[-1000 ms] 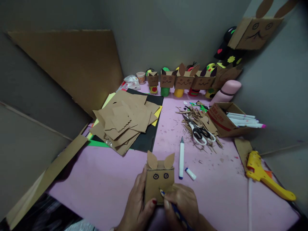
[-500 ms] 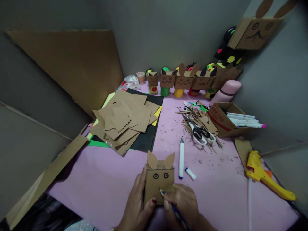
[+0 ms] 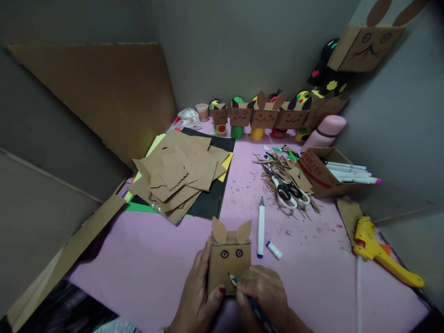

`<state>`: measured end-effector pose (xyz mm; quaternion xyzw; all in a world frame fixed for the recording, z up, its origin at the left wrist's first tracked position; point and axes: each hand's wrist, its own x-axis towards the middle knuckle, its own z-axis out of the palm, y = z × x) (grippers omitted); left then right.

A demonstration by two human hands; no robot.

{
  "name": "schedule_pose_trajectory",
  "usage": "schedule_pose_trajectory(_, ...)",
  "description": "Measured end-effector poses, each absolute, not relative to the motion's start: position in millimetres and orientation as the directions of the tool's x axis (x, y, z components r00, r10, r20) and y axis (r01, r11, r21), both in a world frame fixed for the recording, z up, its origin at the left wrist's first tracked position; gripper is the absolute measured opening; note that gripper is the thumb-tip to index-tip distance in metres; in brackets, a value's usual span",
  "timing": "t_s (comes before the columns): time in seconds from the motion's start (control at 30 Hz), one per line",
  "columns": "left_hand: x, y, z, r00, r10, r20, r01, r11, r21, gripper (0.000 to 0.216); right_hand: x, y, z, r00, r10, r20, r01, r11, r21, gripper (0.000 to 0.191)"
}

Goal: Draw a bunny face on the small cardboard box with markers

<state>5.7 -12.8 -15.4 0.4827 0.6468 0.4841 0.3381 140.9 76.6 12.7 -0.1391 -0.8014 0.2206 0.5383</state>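
My left hand (image 3: pixel 199 289) is wrapped round the left side of a small cardboard box (image 3: pixel 220 266), its thumb on the lower front. The box has two leaf-shaped cardboard ears at its top and two ringed eyes drawn in dark ink. Between the fingers of my right hand (image 3: pixel 265 291) is a blue patterned pencil (image 3: pixel 255 305); its tip meets the box front below the eyes. Just beyond the box lie a white marker (image 3: pixel 261 231) without its cap and the loose cap (image 3: pixel 274 250).
Cardboard pieces (image 3: pixel 187 171) are heaped at left on coloured sheets. Scissors (image 3: pixel 287 189) rest on cardboard scraps, beside a box of markers (image 3: pixel 322 178). A yellow glue gun (image 3: pixel 378 254) lies at right. Animal-faced box figures (image 3: pixel 265 115) and a pink bottle (image 3: pixel 324 132) stand at the back.
The pencil tip has shifted slightly left across the box front. My left hand and the box have stayed almost still.
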Motion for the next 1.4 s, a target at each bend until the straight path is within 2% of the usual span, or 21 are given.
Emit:
schedule_pose_trajectory(0.23,5.3,-13.6,-13.5,-0.302,0.953,0.036,0.305,0.061,0.950,0.073,139.5,80.2,21.1,-0.443,0.395,0.805,-0.008,0.896,-0.444,0.013)
schedule_pose_trajectory(0.37,5.3,-14.4,-14.7,-0.302,0.952,0.045,0.319,0.057,0.946,0.074,138.0,82.2,26.1,-0.398,0.392,0.830,0.010,0.906,-0.423,0.018)
schedule_pose_trajectory(0.5,6.2,-14.4,-15.4,-0.309,0.950,0.039,0.298,0.058,0.953,0.075,136.5,83.4,25.6,-0.402,0.367,0.839,0.009,0.918,-0.397,0.015)
schedule_pose_trajectory(0.7,6.5,-13.7,-16.1,-0.305,0.952,0.034,0.291,0.060,0.955,0.076,132.5,78.7,27.6,-0.366,0.461,0.808,0.048,0.877,-0.478,0.023)
schedule_pose_trajectory(0.83,5.9,-14.6,-17.7,-0.306,0.951,0.037,0.303,0.060,0.951,0.075,134.0,76.9,26.5,-0.377,0.476,0.794,0.041,0.865,-0.500,0.018)
schedule_pose_trajectory(1.17,6.3,-13.1,-16.9,-0.307,0.951,0.038,0.290,0.055,0.956,0.075,136.8,76.9,22.8,-0.410,0.468,0.783,0.020,0.863,-0.505,0.015)
schedule_pose_trajectory(1.4,5.3,-14.6,-17.0,-0.305,0.952,0.035,0.299,0.061,0.952,0.074,139.4,82.3,11.9,-0.485,0.407,0.774,-0.019,0.880,-0.474,0.019)
